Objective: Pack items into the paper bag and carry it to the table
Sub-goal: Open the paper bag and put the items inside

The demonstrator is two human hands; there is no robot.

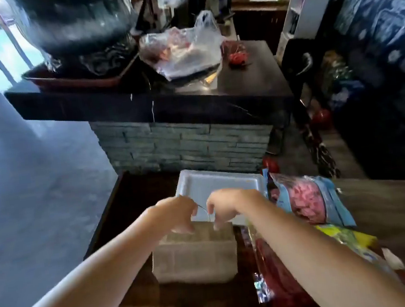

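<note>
Both forearms reach over the paper bag, which stands on the low bench. Left hand and right hand pinch its thin handle loops at the far rim. Best spread the mouth evenly before loading the snack packets beside it; their print is too blurred to read

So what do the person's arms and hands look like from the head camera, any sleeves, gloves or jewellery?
Both forearms are bare as far as the frame shows. The left hand and right hand wear no gloves, and no rings, watch or bracelets are visible. No sleeve is clearly visible on either arm. The picture is slightly blurred, so finer markings cannot be told.
</note>
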